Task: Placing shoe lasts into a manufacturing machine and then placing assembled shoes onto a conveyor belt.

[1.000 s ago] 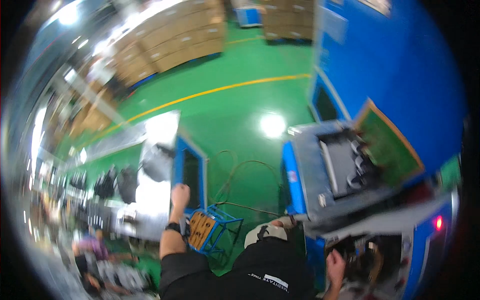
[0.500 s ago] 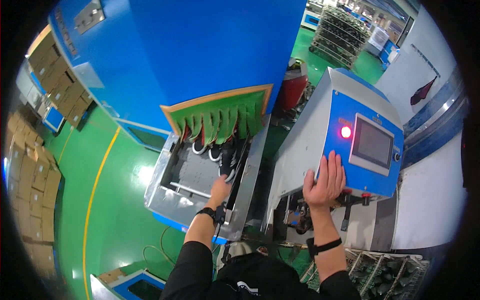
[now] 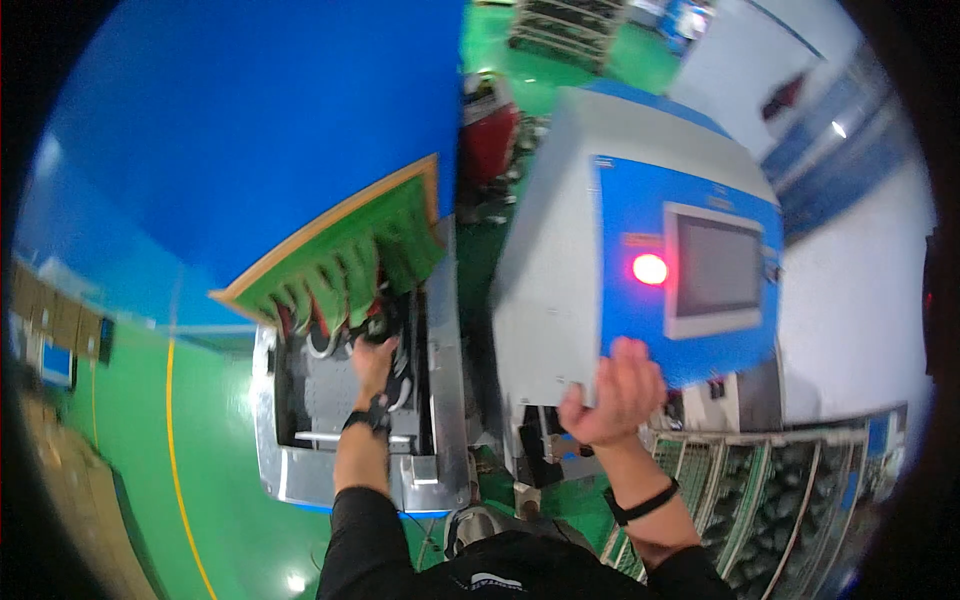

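Black shoes with white soles stand on the grey perforated bed [image 3: 330, 385] of a blue machine, partly under its slit green curtain [image 3: 340, 280]. My left hand [image 3: 373, 362] reaches in among them, its fingers closed on a black shoe [image 3: 378, 326] at the curtain's lower edge; blur partly hides the grip. Another shoe [image 3: 400, 388] lies just right of my left wrist. My right hand [image 3: 617, 395] rests on the lower front corner of a grey and blue control box [image 3: 545, 290], fingers stretched out and holding nothing.
The control box carries a lit red lamp [image 3: 650, 269] and a screen [image 3: 715, 268]. A wire rack [image 3: 720, 500] of dark objects stands at the lower right. Cardboard boxes [image 3: 60, 320] are stacked at the left. A metal rim [image 3: 350, 485] surrounds the bed.
My left hand has moved forward from a shoe's toe toward the curtain. My right hand stays at the control box. The view has swung right, and the red lamp looks brighter.
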`<state>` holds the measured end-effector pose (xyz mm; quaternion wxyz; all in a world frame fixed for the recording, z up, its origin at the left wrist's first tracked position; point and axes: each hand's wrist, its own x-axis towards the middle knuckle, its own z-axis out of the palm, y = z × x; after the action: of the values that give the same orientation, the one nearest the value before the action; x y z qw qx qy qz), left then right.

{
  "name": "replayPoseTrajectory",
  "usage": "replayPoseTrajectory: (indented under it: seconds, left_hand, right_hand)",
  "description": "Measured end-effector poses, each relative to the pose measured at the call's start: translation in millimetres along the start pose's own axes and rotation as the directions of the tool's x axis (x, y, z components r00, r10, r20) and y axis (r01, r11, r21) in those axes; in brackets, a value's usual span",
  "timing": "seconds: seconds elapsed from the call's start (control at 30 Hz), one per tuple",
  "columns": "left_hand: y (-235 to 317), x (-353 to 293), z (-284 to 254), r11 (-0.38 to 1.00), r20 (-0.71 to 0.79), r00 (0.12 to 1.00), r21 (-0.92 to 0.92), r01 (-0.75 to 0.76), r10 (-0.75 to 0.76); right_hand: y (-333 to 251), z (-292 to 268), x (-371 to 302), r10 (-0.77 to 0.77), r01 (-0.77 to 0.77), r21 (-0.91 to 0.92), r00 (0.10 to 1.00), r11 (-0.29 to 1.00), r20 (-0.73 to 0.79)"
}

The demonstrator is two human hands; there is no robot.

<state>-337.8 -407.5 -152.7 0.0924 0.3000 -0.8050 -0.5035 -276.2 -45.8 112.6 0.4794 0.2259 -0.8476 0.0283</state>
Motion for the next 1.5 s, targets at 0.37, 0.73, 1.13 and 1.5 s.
replayPoseTrajectory:
  seconds: [0.37,0.73,1.13,1.5]
  left_hand:
    - [11,-156,-71,0.746,0.327,0.929,-0.660,0.093,0.174]
    - [196,-406,-18,0.851,0.211,0.852,-0.350,-0.392,0.479]
    - [164,-507,74,0.459,0.940,0.118,-0.044,-0.887,0.319]
    - [172,-516,29,0.622,0.818,-0.176,-0.539,-0.569,0.547]
  right_hand:
    - [-4,-65,-22,0.193,-0.234,0.470,0.972,0.851,0.135]
    - [30,-159,-126,0.331,-0.707,0.696,0.691,0.126,0.642]
    - [106,-296,-214,0.251,-0.834,0.020,0.189,0.551,0.949]
    - [142,-226,-343,0.155,-0.570,0.102,-0.045,-0.816,0.987]
